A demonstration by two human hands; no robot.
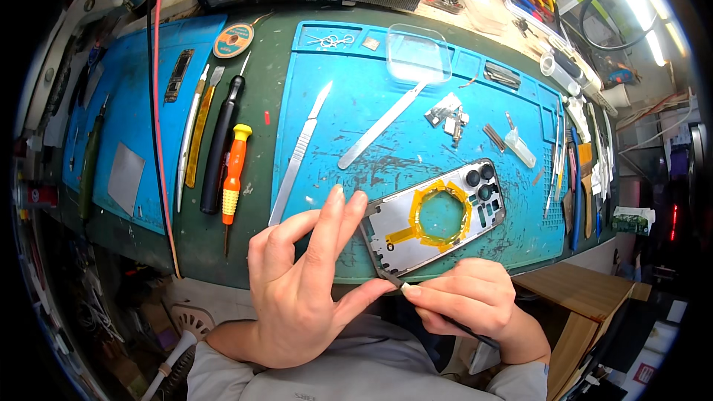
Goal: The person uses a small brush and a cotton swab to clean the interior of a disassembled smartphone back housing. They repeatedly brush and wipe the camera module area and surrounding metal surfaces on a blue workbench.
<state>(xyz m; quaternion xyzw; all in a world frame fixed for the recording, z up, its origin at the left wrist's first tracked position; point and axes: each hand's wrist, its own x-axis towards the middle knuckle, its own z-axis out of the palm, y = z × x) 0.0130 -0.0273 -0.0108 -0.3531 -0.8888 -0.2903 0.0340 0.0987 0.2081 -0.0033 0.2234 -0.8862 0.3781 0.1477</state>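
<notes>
A smartphone housing [379, 219] with a silver back, three camera lenses and a ring of yellow tape around a round opening lies tilted on the blue mat. My right hand [471, 297] pinches a slim black hand tool [453, 323], whose flat grey tip meets the housing's near left corner. I cannot make out the tool's exact kind. Beside that corner, my left hand [301, 293] has its fingers stretched upward and apart. Its thumb reaches to the tool tip, and the raised fingers come near the housing's left end. Nothing shows in its grasp.
A scalpel [301, 156], a flat metal blade tool [382, 126], a clear plastic box [418, 54] and small metal parts [449, 115] lie on the blue work mat [334, 111]. To the left are an orange screwdriver [235, 167] and a hanging red cable [157, 104]. Several tools line the right edge.
</notes>
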